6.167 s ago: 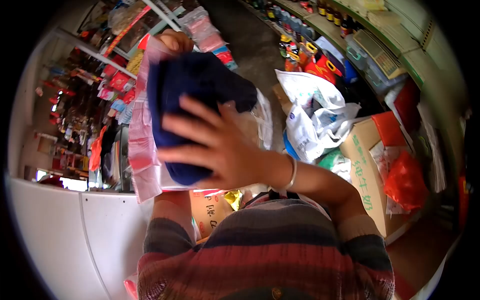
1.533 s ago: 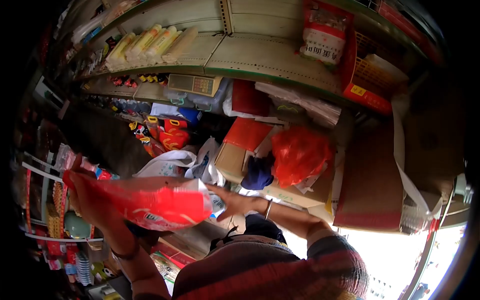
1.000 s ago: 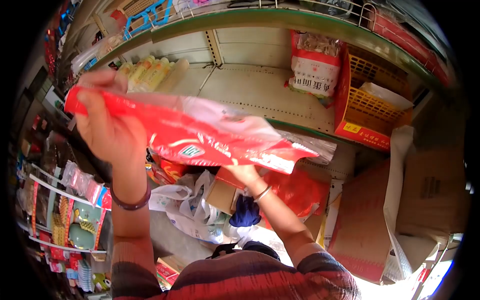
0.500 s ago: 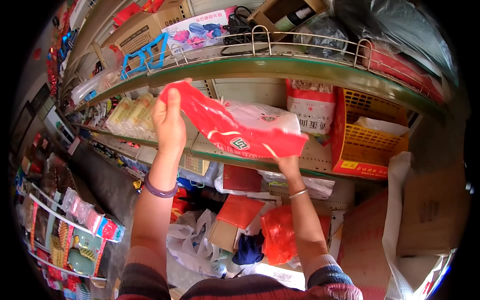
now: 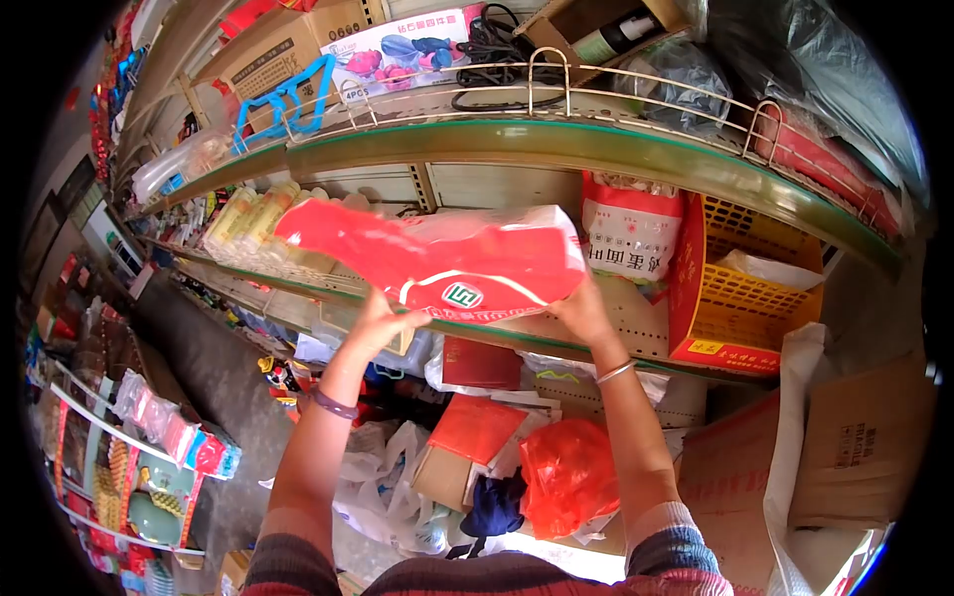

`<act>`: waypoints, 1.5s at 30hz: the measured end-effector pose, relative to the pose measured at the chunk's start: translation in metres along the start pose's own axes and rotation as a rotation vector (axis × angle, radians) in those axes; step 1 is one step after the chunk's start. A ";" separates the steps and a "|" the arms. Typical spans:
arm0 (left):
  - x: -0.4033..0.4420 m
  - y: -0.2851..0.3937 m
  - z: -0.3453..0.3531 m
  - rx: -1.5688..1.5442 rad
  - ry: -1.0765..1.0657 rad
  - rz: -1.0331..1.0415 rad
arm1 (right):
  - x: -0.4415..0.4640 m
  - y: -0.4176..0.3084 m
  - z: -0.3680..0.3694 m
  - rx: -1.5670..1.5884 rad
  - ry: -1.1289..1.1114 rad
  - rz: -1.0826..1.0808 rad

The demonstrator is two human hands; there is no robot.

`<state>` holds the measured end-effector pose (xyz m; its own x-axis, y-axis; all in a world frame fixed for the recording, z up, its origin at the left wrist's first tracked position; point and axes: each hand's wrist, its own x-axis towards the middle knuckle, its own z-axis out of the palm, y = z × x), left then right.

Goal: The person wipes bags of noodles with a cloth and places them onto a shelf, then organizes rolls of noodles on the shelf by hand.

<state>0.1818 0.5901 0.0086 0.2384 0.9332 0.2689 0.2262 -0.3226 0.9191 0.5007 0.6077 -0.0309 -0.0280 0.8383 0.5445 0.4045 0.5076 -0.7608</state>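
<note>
Below the railed shelf (image 5: 556, 146), left fingers (image 5: 405, 321) and right fingers (image 5: 578, 304) seemingly hold red packaging (image 5: 447, 260) near baskets (image 5: 747, 301).

The red package (image 5: 497, 260) hides fingertips of the left hand (image 5: 583, 310); far right of the package, the brown carton's (image 5: 855, 477) small print is unreadable.

The crate (image 5: 750, 298) sits right of the pack (image 5: 632, 233) on the lower shelf (image 5: 628, 316); above, the cable (image 5: 491, 52) lies right of the hanger (image 5: 288, 107)
</note>
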 end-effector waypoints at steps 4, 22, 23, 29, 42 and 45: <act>-0.012 -0.047 0.006 -0.329 0.113 -0.230 | 0.004 -0.042 0.011 -0.275 0.033 -0.129; -0.058 0.003 0.008 -0.565 0.193 -0.617 | 0.092 -0.070 0.019 -0.115 -0.487 0.252; -0.055 -0.005 0.005 -0.591 0.144 -0.644 | 0.092 -0.050 0.020 -0.117 -0.487 0.289; -0.023 0.007 0.012 -0.387 0.089 -0.591 | 0.057 0.012 0.004 0.188 -0.312 0.490; 0.127 0.015 0.037 -0.187 0.180 -0.223 | 0.082 0.021 -0.009 0.443 0.161 0.253; 0.157 0.001 0.042 -0.259 0.179 -0.239 | 0.096 0.047 0.002 0.117 0.302 0.158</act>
<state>0.2588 0.7299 0.0401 0.0343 0.9974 0.0638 0.0042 -0.0639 0.9979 0.5156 0.7126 -0.0151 0.3048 0.8205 0.4836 0.2740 0.4107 -0.8696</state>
